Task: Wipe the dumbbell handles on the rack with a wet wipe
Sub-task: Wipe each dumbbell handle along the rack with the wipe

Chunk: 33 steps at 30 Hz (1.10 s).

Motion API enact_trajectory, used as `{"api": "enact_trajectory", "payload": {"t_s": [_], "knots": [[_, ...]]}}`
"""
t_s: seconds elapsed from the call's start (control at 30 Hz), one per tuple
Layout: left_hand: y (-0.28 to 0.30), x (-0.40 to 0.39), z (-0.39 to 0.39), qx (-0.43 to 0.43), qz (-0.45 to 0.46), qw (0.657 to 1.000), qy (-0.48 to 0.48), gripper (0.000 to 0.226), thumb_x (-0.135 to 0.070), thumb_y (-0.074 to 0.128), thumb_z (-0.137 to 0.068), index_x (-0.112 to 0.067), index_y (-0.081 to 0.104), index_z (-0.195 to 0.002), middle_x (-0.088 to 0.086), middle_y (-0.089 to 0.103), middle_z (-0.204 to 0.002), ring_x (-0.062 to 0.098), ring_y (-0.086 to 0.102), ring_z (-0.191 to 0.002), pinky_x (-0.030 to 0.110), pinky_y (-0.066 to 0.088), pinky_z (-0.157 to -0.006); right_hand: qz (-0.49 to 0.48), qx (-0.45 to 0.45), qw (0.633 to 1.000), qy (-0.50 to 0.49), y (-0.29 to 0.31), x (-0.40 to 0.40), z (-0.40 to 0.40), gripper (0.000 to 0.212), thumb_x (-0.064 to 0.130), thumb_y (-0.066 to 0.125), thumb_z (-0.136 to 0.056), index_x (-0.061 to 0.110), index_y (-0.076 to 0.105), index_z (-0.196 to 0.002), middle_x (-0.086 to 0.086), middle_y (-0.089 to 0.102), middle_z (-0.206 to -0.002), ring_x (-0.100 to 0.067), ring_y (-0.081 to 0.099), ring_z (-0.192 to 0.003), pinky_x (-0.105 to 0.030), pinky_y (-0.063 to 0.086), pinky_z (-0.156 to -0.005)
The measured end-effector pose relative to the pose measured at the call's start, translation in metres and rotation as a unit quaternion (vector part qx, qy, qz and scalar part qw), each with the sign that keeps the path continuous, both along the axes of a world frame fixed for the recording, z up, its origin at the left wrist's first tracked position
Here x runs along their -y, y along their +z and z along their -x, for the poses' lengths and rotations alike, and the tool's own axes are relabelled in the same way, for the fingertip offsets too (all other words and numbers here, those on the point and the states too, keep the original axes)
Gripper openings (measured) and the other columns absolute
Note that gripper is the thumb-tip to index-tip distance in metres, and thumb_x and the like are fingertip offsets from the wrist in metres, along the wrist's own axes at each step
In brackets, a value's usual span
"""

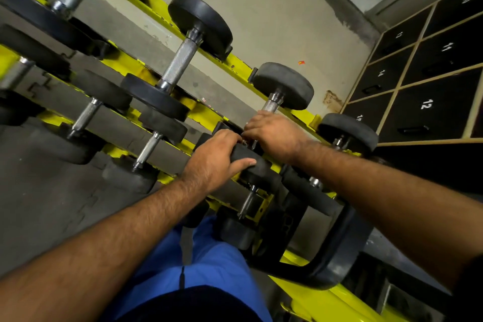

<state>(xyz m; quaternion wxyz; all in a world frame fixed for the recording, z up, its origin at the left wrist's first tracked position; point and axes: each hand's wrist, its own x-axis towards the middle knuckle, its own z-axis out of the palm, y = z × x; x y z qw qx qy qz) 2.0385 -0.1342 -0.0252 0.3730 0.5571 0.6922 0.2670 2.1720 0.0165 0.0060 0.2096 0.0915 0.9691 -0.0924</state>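
Yellow rack (236, 64) (dumbbells (180, 57) aboard)

Both forearms are bare and hairy, with no sleeve showing up to the near edge of the view. The left hand (217, 157) and right hand (274, 133) wear no gloves, rings or watch. Bright blue fabric trousers (209, 261) cover the legs, below what seems a dark navy shirt hem (198, 303).

A single head-worn wide-angle view looks steeply down from close above a yellow dumbbell rack (236, 65), tilted so the rails run diagonally; numbered lockers (428, 81) sit upper right.
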Motion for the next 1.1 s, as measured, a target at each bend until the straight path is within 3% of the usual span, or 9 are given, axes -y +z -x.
{"api": "enact_trajectory", "payload": {"t_s": [0.17,0.27,0.37,0.57,0.83,1.0,1.1], "knots": [[-0.008,0.0,0.011,0.008,-0.014,0.998,-0.059,0.072,-0.072,0.063,-0.073,-0.02,0.054,-0.123,-0.003,0.054,-0.121,0.015,0.054,-0.11,0.035,0.049,-0.091,-0.032,-0.067,0.989,-0.125,0.011,-0.025,-0.002,0.033,0.003,0.056,-0.085,0.016,0.073,-0.11,-0.002,0.073,-0.109,-0.025,0.066,-0.104,-0.04,0.051,-0.096],[-0.019,-0.003,0.025,0.035,-0.02,0.996,-0.075,0.077,-0.061,0.081,-0.064,-0.02,0.054,-0.123,-0.002,0.056,-0.121,0.015,0.054,-0.111,0.032,0.047,-0.094,-0.012,-0.116,0.974,-0.195,0.017,-0.017,0.001,0.037,0.001,0.051,-0.087,0.017,0.073,-0.113,0.0,0.072,-0.114,-0.021,0.066,-0.108,-0.038,0.05,-0.099],[-0.029,-0.008,0.023,0.042,-0.019,0.998,-0.043,0.068,-0.039,0.09,-0.06,-0.021,0.056,-0.117,-0.003,0.058,-0.116,0.016,0.057,-0.104,0.039,0.051,-0.088,0.013,-0.14,0.964,-0.225,0.018,-0.002,0.0,0.04,0.004,0.048,-0.084,0.017,0.074,-0.111,0.0,0.073,-0.112,-0.021,0.066,-0.107,-0.039,0.053,-0.096],[-0.036,-0.009,0.016,0.058,-0.031,0.998,-0.023,0.057,-0.039,0.088,-0.059,-0.023,0.053,-0.101,-0.005,0.055,-0.099,0.014,0.053,-0.089,0.035,0.048,-0.072,0.025,-0.161,0.947,-0.278,0.011,0.019,-0.008,0.036,0.003,0.057,-0.079,0.019,0.074,-0.106,0.001,0.074,-0.109,-0.023,0.067,-0.104,-0.04,0.054,-0.092],[-0.023,-0.011,0.0,-0.106,-0.085,0.987,-0.088,0.053,-0.031,0.086,-0.062,-0.016,0.046,-0.093,0.004,0.05,-0.095,0.025,0.048,-0.091,0.043,0.047,-0.069,0.001,-0.23,0.919,-0.32,0.016,0.025,-0.013,0.042,-0.004,0.053,-0.077,0.017,0.073,-0.108,-0.001,0.073,-0.113,-0.023,0.066,-0.107,-0.037,0.052,-0.093],[-0.001,-0.018,0.011,-0.265,-0.141,0.942,-0.149,0.055,-0.026,0.086,-0.051,-0.013,0.049,-0.089,0.01,0.05,-0.084,0.031,0.048,-0.075,0.039,0.037,-0.06,0.001,-0.291,0.891,-0.348,0.014,0.027,-0.021,0.045,-0.003,0.048,-0.072,0.011,0.075,-0.105,-0.005,0.073,-0.11,-0.023,0.066,-0.107,-0.029,0.047,-0.098],[0.003,-0.019,0.011,-0.337,-0.187,0.904,-0.187,0.043,-0.019,0.078,-0.061,-0.012,0.055,-0.097,0.011,0.049,-0.083,0.031,0.048,-0.073,0.041,0.037,-0.064,-0.011,-0.282,0.884,-0.372,0.006,0.027,-0.028,0.045,0.001,0.046,-0.077,0.009,0.072,-0.113,-0.008,0.072,-0.116,-0.025,0.064,-0.113,-0.036,0.049,-0.101]]}}
